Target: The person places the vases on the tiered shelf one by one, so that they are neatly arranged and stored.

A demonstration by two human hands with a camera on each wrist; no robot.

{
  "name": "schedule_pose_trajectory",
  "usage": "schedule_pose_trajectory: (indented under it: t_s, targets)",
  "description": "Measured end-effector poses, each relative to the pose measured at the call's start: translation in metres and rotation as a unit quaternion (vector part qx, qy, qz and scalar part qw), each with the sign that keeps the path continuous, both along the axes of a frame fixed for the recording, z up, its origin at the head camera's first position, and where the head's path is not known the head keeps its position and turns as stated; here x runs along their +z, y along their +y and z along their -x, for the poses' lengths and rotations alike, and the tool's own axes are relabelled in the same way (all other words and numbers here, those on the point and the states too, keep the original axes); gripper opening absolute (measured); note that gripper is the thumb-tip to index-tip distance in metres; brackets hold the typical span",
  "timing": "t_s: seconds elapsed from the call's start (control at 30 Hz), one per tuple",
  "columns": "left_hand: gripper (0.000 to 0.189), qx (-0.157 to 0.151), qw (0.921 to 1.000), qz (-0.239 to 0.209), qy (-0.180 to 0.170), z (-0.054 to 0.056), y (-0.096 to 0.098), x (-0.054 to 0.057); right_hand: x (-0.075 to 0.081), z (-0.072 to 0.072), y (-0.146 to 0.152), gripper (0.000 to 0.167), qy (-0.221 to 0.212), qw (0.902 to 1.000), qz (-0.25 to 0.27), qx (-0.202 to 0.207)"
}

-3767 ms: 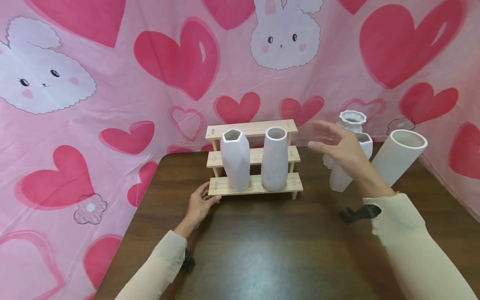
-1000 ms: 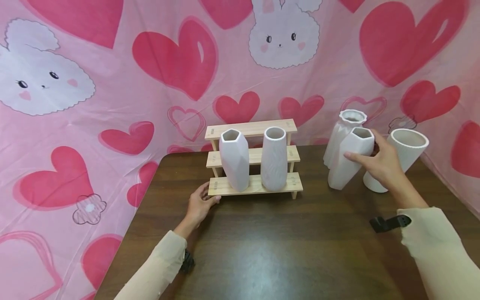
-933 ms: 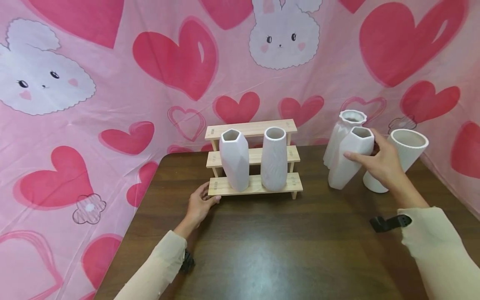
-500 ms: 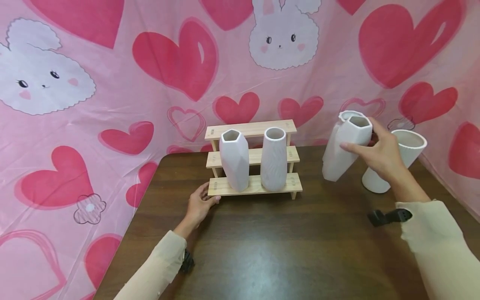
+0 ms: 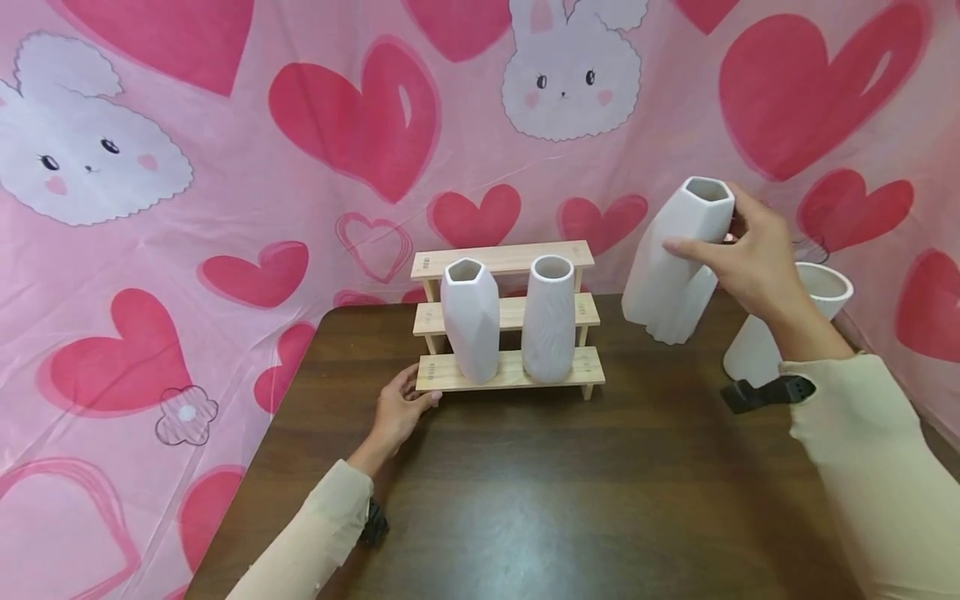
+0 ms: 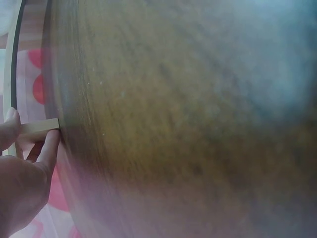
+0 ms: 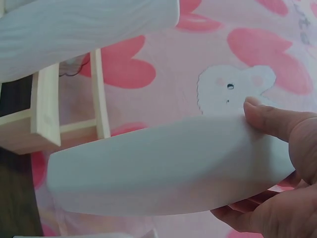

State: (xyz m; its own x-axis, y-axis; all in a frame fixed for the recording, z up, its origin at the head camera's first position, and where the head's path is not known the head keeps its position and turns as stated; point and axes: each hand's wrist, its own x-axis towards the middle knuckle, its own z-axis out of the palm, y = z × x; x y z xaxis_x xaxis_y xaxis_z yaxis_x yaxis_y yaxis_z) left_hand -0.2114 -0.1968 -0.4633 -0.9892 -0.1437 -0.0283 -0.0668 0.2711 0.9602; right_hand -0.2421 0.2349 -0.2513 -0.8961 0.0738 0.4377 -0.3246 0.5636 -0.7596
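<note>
My right hand (image 5: 761,258) holds a white faceted vase (image 5: 663,258) near its top, thumb on the near side, fingers behind. The vase leans and hangs above the table; the right wrist view shows its smooth side (image 7: 148,173) in the grip. My left hand (image 5: 397,412) pinches the left end of the lowest step of a three-step wooden stand (image 5: 510,258); in the left wrist view its thumb and fingers (image 6: 48,151) are at the stand's leg. On that step stand a faceted vase (image 5: 471,325) with a five-sided mouth and a round-mouthed textured vase (image 5: 549,333).
A fluted vase (image 5: 684,317) stands behind the held vase, mostly hidden. Right of it, a wide-mouthed white vase (image 5: 753,354) is partly covered by the right hand. The dark wooden table (image 5: 555,492) meets a pink heart-print cloth (image 5: 315,250) at the back and sides.
My right hand has reached the faceted vase at the right, gripped it, and raised it up and leftward off the table. The left hand stays at the stand.
</note>
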Motion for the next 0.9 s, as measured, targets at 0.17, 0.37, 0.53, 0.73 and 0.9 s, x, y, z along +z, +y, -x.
schedule_pose_trajectory:
  t_s: [0.17, 0.37, 0.53, 0.73, 0.9]
  targets:
    - [0.065, 0.001, 1.0, -0.002, 0.004, -0.001, 0.001, 0.002, 0.009, 0.005, -0.009, 0.063, 0.001, 0.9996, 0.029, 0.003]
    - [0.065, -0.001, 1.0, -0.001, 0.0, -0.002, 0.001, 0.003, 0.018, 0.01, -0.019, 0.063, 0.002, 0.9984, 0.055, 0.011]
    - [0.064, 0.001, 1.0, -0.004, 0.0, -0.002, 0.0, 0.003, 0.024, 0.016, -0.029, 0.063, 0.005, 0.9968, 0.076, 0.024]
    - [0.065, -0.002, 0.9999, -0.01, -0.001, -0.001, 0.001, 0.004, 0.033, 0.025, -0.041, 0.063, 0.02, 0.9949, 0.088, 0.043]
    - [0.066, 0.0, 1.0, -0.005, 0.0, 0.0, 0.001, 0.003, 0.041, 0.03, -0.049, 0.063, 0.021, 0.9955, 0.083, 0.039]
